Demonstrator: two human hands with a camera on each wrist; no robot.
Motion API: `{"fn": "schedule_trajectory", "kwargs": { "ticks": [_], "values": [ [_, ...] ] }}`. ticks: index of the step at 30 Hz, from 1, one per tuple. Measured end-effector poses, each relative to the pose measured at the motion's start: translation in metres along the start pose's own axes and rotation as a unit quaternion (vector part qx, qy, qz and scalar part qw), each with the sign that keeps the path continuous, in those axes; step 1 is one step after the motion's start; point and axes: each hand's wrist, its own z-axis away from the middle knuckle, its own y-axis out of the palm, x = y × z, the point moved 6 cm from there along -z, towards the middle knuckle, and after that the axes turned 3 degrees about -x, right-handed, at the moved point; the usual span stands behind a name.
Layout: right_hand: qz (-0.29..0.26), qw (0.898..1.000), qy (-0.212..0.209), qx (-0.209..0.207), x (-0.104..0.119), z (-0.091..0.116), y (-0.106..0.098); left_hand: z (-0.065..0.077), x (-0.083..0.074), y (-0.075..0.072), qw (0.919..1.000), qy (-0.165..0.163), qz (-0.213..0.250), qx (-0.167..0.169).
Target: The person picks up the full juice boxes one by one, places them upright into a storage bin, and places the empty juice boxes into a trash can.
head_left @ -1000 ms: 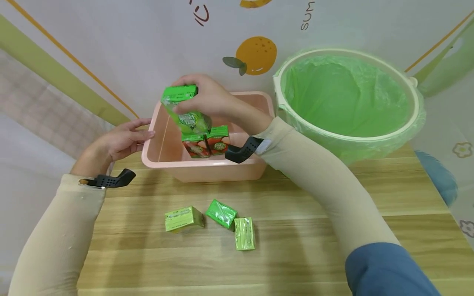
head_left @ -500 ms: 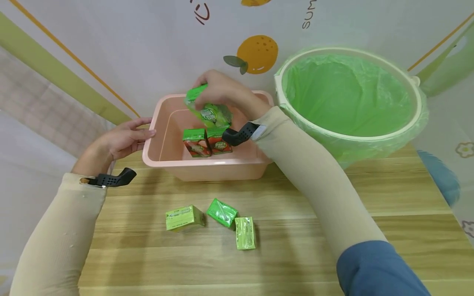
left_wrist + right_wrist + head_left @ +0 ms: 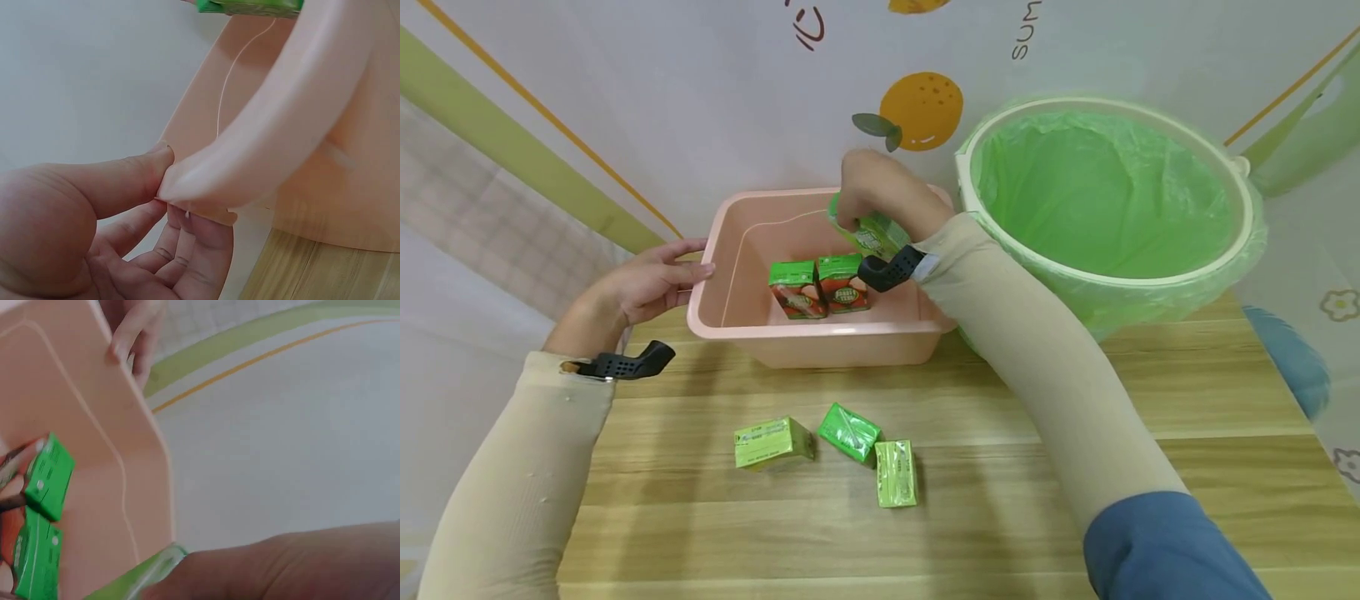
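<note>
L hand (image 3: 651, 283): at L short side of pink tub (image 3: 842, 352). Fingers pinch the rim; L wrist view shows thumb on upper face of rim, other fingers curled below/outside.

R hand (image 3: 876, 183): at R rear part of tub, back of hand toward cam. Fingers closed around held green box (image 3: 880, 236); most fingertips hidden, but R wrist view shows thumb against the box edge. Held box is tilted, in the tub's R rear area; lower end hidden behind R wrist & mount, so contact w/ tub floor: can't tell.

Tub contents: L red box (image 3: 797, 293) and R red box (image 3: 844, 286), both w/ green tops, upright, side by side near tub's front wall. Held box is behind & to the R of this pair.

Table (image 3: 737, 542): wood-grain. In front of tub, 3 pcs: L lime box (image 3: 763, 444), bright green box (image 3: 850, 432) in mid, R lime box (image 3: 896, 473). Mid & R pcs sit corner to corner; contact unclear. L pc stands slightly apart.

Bin (image 3: 967, 187): R of tub, lined w/ green bag (image 3: 1097, 200), bag folded over rim.

Backdrop: pale cloth (image 3: 647, 83) w/ orange-fruit print (image 3: 921, 110). Both forearms: beige sleeves (image 3: 512, 475), black wrist mounts (image 3: 632, 362).
</note>
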Motion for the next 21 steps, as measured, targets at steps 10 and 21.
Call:
{"fn": "schedule_trajectory", "kwargs": {
  "ticks": [10,21],
  "values": [
    [0.07,0.987,0.079,0.122,-0.025,-0.009,0.024,0.001,0.001,0.002,1.0,0.0,-0.002,0.002],
    [0.041,0.989,0.052,0.132,-0.047,-0.021,0.052,0.0,0.0,0.006,0.9999,0.002,0.012,0.012]
  ]
}}
